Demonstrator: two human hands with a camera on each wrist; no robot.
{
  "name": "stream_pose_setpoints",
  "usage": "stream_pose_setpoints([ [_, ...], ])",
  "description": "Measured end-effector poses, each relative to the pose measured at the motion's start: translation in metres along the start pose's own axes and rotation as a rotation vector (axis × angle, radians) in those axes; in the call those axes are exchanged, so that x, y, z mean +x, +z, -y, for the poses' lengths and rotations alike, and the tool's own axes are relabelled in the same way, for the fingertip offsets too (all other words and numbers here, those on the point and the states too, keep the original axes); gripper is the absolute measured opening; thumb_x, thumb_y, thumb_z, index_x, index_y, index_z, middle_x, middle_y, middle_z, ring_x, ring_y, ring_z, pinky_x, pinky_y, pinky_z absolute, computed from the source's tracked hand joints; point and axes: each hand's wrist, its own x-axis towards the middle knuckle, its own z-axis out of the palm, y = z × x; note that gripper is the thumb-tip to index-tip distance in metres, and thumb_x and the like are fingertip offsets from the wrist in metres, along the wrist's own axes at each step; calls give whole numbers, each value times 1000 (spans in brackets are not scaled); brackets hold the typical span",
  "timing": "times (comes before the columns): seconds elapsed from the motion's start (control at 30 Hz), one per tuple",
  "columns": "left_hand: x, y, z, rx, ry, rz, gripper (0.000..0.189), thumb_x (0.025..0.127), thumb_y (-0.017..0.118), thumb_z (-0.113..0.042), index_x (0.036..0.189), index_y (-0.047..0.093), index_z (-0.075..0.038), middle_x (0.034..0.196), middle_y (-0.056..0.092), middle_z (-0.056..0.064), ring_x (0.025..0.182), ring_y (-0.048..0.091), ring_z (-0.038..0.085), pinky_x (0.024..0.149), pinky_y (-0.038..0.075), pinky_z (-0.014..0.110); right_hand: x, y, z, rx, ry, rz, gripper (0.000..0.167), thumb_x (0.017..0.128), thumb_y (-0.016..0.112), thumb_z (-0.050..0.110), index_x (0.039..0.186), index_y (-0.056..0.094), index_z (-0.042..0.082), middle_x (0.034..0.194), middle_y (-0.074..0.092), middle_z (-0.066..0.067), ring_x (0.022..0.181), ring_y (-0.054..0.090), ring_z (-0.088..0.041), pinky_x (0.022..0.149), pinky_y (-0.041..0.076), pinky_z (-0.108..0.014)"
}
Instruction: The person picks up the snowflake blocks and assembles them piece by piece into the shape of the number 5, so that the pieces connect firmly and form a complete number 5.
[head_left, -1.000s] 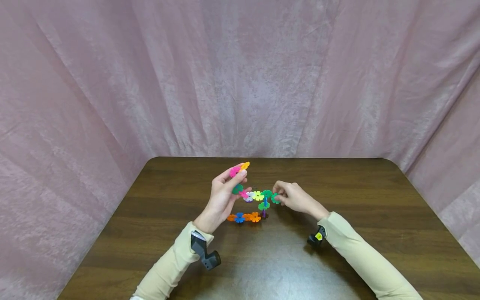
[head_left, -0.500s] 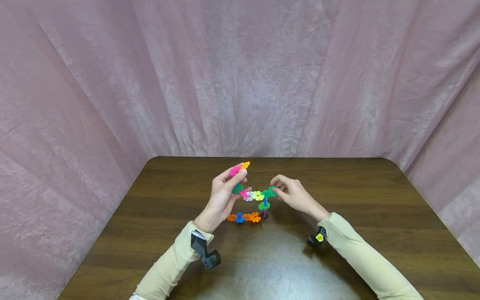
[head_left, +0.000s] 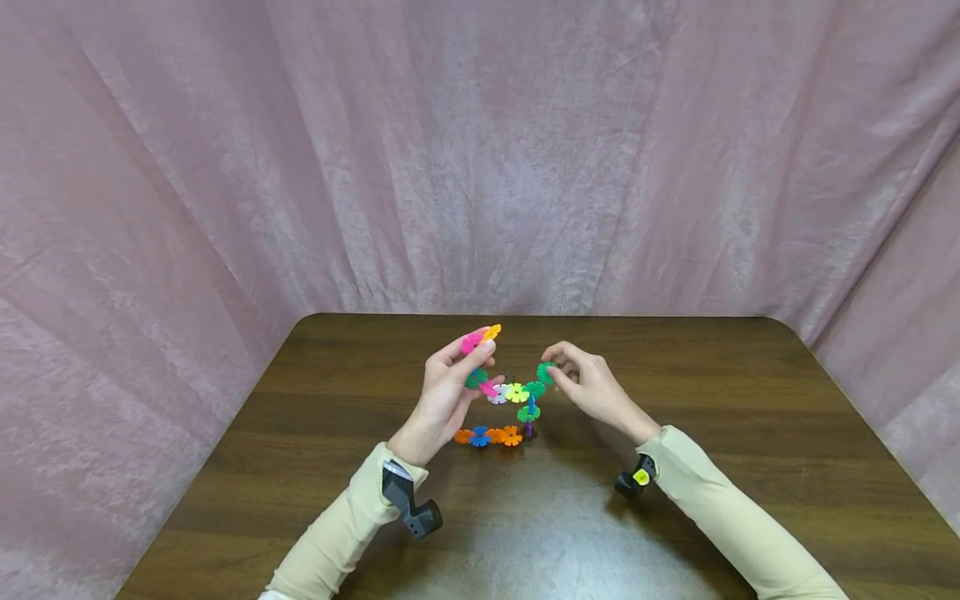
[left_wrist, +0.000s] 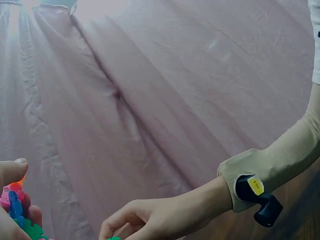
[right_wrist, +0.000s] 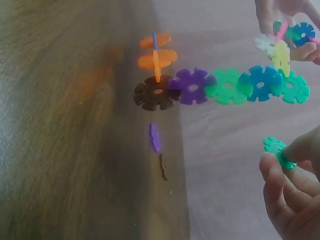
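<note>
My left hand [head_left: 442, 400] pinches a pink snowflake disc [head_left: 472, 342] with an orange disc [head_left: 491, 332] on its end. Linked discs run on from this hand through white [head_left: 499, 394] and yellow [head_left: 517, 392] to a green corner disc [head_left: 535, 389]. From that corner, blue [right_wrist: 260, 83], green [right_wrist: 229, 86], purple [right_wrist: 192, 86] and brown [right_wrist: 157, 93] discs lead down to the table. Thumb and fingers of my right hand [head_left: 592, 387] pinch a loose green disc [head_left: 545, 372], just above the corner disc and apart from it in the right wrist view.
A row of orange and blue discs [head_left: 480, 436] stretches along the wooden table [head_left: 675, 517]. In the right wrist view, a purple piece [right_wrist: 155, 137] and a brown piece [right_wrist: 163, 166] show edge-on near the brown disc. A pink curtain [head_left: 525, 167] hangs behind the table.
The right hand has raised its green disc from beside the corner disc, across its top, to just above it. The left hand and the linked discs have stayed nearly still.
</note>
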Motion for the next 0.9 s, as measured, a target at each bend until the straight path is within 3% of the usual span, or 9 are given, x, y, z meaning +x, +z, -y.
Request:
stream_pose_setpoints([
  [0.17,0,0,0,3,-5,2,37,93,63,-11,128,59,-1,82,61,-1,77,59,9,86,55,50,1,-1,7,8,-33,-40,16,95,60,6,111,60,7,86,67,-6,62,59,-8,54,50,-31],
  [0.43,1,-2,2,6,-10,13,36,94,61,-12,129,58,-3,83,60,-1,77,59,9,79,58,44,1,-6,21,-10,-61,-84,20,95,60,7,113,62,14,83,66,-2,60,58,-15,51,47,-27],
  [0.63,2,-1,2,24,-13,38,35,96,59,-13,129,57,-3,84,60,-2,77,58,9,80,58,43,2,-8,33,-5,-149,-162,24,93,61,6,115,67,15,97,70,-1,64,58,-13,55,48,-23],
  [0.73,1,-1,3,47,-3,71,35,95,60,-12,129,58,-3,86,62,-3,78,59,10,81,58,41,3,-9,40,15,-200,-198,26,92,62,4,117,66,12,103,70,-2,71,61,-12,60,50,-20],
  [0.9,1,-1,4,65,15,106,32,94,62,-10,126,61,-4,85,63,-4,78,59,10,78,59,36,4,-11,52,90,-260,-234,29,88,64,-4,116,63,2,93,69,-11,72,62,-8,63,52,-17],
])
